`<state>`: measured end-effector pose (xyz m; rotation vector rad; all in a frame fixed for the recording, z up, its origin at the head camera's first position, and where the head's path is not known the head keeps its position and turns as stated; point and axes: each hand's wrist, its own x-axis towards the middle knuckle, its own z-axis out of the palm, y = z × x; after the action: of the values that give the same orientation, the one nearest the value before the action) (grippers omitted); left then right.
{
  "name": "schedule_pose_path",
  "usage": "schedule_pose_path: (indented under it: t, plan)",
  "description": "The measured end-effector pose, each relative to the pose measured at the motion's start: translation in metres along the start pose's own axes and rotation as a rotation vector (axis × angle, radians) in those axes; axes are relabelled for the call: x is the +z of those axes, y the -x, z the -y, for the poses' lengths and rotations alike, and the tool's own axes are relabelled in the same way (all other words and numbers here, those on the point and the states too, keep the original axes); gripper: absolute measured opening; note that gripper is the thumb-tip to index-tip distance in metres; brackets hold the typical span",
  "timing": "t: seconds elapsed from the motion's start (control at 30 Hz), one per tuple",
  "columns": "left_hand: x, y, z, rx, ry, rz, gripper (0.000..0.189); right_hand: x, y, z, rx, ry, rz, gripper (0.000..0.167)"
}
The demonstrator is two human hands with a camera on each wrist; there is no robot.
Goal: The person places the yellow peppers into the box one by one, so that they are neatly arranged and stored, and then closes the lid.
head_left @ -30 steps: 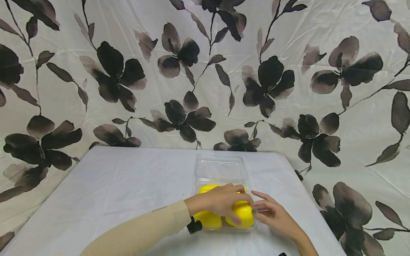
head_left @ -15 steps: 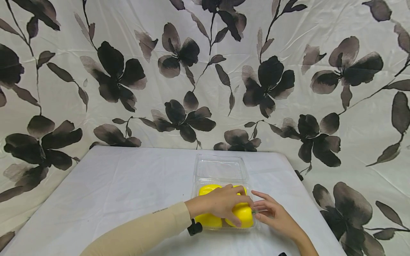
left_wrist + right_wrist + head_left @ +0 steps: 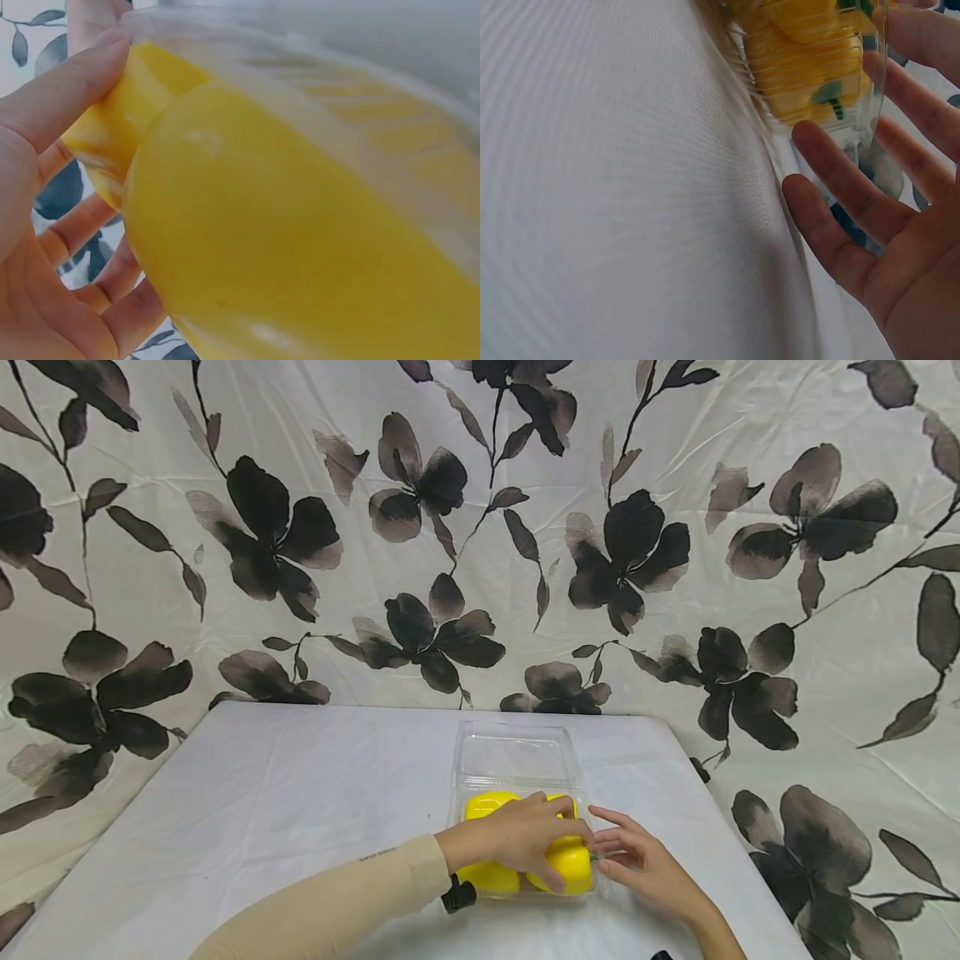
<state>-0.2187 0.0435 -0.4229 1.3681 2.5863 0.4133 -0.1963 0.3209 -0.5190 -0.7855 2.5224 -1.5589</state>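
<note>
A clear plastic clamshell box lies with its lid folded back, and several yellow bell peppers fill its base. My left hand reaches over them, its thumb and fingers curled round the front right bell pepper. In the left wrist view that gripped pepper shows between thumb and fingers, behind a nearer one. A green stem appears through the box wall in the right wrist view. My right hand stays beside the box's right side, fingers spread, fingertips at the wall.
The box rests on a table with a white cloth, right of its middle. Behind hangs a pale curtain with dark flowers. Small black wrist cameras sit at the wrists.
Almost nothing differs; the left forearm and its wrist camera have shifted very slightly. Both hands, the peppers and the box keep their places.
</note>
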Motion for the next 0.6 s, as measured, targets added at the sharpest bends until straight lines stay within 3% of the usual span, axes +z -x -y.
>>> schedule_pose_path:
  t: [0.6]
  plan:
    - [-0.002,0.000,0.010,0.069,0.020,0.038,0.062,-0.001,0.000,-0.001,-0.006,-0.014,0.014,0.028]
